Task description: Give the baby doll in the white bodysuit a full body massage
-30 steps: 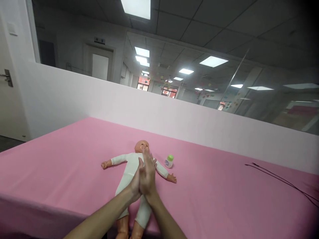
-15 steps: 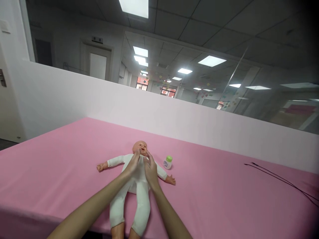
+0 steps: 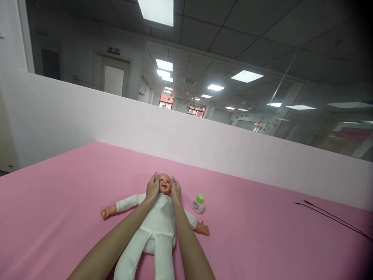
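Note:
A baby doll point(image 3: 159, 216) in a white suit lies on its back on the pink-covered table, arms spread out to both sides. My left hand point(image 3: 153, 187) rests along the left side of the doll's head, its fingers stretched out and pointing away from me. On the other side of the head, my right hand point(image 3: 175, 189) lies flat in the same way. The doll's face shows between my palms. Both forearms pass over its body and partly hide the shoulders. A small clear bottle with a green cap point(image 3: 198, 204) stands to the right of the doll.
Two thin black cables point(image 3: 332, 217) lie on the right part of the pink table cover point(image 3: 256, 229). Behind the table rises a white half wall point(image 3: 204, 144) with a large glass pane above it. A door edge is at the far left.
My hands have moved from over the doll's chin and chest up to the two sides of its head, and have spread apart. The face is now uncovered. The camera view has shifted slightly.

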Demonstrator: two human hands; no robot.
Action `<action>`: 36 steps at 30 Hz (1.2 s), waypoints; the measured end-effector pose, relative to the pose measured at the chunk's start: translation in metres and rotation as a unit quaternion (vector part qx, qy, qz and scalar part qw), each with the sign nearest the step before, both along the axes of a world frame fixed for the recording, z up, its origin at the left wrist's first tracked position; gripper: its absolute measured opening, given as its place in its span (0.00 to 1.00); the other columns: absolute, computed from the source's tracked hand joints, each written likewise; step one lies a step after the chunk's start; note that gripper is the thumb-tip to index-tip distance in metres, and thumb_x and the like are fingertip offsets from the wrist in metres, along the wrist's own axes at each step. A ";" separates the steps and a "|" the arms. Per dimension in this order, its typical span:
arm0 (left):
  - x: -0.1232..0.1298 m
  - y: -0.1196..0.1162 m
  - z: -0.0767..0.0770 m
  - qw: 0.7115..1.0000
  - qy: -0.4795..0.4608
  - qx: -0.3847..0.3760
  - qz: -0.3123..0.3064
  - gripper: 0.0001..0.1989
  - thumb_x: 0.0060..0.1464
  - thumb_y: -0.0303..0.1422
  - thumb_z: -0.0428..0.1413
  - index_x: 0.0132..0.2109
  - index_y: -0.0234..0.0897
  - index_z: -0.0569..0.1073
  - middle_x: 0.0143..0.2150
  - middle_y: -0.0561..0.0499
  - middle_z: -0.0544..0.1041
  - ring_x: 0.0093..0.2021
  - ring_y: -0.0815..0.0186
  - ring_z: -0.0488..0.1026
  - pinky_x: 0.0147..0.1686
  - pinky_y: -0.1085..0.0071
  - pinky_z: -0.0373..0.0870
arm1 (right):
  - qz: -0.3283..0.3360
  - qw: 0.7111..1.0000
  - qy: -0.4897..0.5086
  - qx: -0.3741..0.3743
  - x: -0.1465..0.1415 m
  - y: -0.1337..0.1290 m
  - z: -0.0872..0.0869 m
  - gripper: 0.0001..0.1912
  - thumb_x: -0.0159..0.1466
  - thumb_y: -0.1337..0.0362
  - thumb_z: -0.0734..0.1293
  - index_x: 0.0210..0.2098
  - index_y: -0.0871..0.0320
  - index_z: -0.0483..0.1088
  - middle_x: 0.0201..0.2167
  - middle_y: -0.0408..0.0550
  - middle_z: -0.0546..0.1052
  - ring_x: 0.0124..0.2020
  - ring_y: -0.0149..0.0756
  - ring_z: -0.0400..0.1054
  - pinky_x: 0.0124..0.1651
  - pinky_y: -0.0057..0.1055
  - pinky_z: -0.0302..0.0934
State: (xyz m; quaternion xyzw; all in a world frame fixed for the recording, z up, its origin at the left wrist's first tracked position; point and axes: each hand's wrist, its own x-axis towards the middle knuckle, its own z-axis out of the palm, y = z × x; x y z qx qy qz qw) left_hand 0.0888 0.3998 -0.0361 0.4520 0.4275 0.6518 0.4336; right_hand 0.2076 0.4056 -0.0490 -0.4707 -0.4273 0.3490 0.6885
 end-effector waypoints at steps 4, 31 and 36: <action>-0.001 0.005 -0.015 1.000 0.020 0.000 0.004 0.23 0.62 0.53 0.58 0.50 0.40 0.81 0.60 0.42 0.81 0.68 0.49 0.70 0.70 0.55 0.60 | 0.050 0.998 0.026 -0.028 -0.006 0.002 -0.012 0.31 0.57 0.39 0.73 0.47 0.58 0.79 0.49 0.53 0.84 0.52 0.48 0.78 0.55 0.39 0.71; -0.007 0.027 -0.039 1.000 -0.013 -0.016 0.019 0.27 0.53 0.46 0.68 0.56 0.35 0.82 0.62 0.38 0.79 0.63 0.51 0.75 0.65 0.57 0.67 | 0.024 0.995 0.094 -0.011 -0.006 0.007 -0.029 0.27 0.52 0.46 0.78 0.43 0.57 0.77 0.44 0.49 0.83 0.49 0.45 0.77 0.52 0.36 0.71; -0.009 0.026 -0.039 1.000 -0.004 -0.004 0.019 0.23 0.58 0.52 0.61 0.46 0.36 0.85 0.50 0.43 0.85 0.57 0.49 0.79 0.60 0.56 0.71 | 0.004 0.996 0.091 0.002 -0.003 0.012 -0.036 0.25 0.54 0.44 0.75 0.41 0.56 0.77 0.44 0.49 0.84 0.50 0.45 0.76 0.55 0.37 0.69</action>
